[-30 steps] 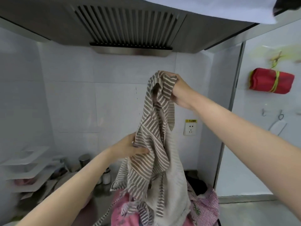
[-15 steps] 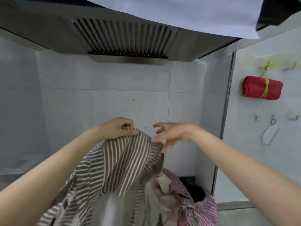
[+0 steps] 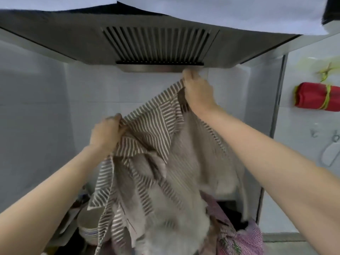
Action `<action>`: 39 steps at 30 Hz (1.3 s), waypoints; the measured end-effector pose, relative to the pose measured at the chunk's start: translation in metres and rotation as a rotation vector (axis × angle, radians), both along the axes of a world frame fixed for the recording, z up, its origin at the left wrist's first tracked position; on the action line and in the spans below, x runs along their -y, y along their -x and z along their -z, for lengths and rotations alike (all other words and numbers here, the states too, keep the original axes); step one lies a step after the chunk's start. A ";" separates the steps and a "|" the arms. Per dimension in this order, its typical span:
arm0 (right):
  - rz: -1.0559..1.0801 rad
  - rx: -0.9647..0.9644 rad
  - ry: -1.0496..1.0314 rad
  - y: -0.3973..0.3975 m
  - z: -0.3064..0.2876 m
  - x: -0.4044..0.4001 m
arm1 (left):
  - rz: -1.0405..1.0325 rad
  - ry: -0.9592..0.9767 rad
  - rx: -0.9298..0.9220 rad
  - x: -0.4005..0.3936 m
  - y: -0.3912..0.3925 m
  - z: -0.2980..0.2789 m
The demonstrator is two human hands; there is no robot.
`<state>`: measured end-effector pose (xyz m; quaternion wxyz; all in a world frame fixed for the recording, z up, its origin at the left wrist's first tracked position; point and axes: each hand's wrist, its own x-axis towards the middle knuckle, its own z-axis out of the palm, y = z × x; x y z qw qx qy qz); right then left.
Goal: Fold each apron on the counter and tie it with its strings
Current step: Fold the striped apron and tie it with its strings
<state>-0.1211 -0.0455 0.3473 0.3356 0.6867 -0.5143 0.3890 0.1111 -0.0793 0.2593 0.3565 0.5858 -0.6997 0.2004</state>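
the striped apron (image 3: 156, 144) hangs in the air under the range hood (image 3: 156, 45), above a pile of pink checked aprons (image 3: 239, 236). the left hand (image 3: 106, 133) grips its edge low, the right hand (image 3: 198, 91) grips a corner high.

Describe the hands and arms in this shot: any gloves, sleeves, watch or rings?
Both forearms are bare up to the frame edge, with no sleeve visible. The left hand and the right hand wear no gloves. No watch, bracelet or ring shows on either wrist or on the visible fingers, though blur may hide fine detail.
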 end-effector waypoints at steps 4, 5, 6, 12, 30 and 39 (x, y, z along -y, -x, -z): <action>-0.044 0.144 0.093 0.040 0.006 -0.001 | -0.063 0.219 -0.059 -0.001 -0.019 0.000; -0.003 0.109 -0.101 0.053 0.017 -0.002 | -0.019 0.034 -0.011 0.003 -0.026 0.012; 0.052 0.035 -0.457 0.063 0.033 -0.004 | 0.045 -0.221 0.107 0.005 -0.030 0.028; 0.178 0.056 -0.935 0.092 0.086 0.008 | 0.072 -0.679 0.430 0.021 -0.022 0.074; 0.204 0.174 -1.203 0.100 0.083 -0.013 | -0.305 -0.172 0.187 -0.007 -0.021 -0.007; 0.293 0.218 -0.582 0.081 0.088 -0.011 | 0.302 -0.405 -1.182 -0.003 -0.016 -0.026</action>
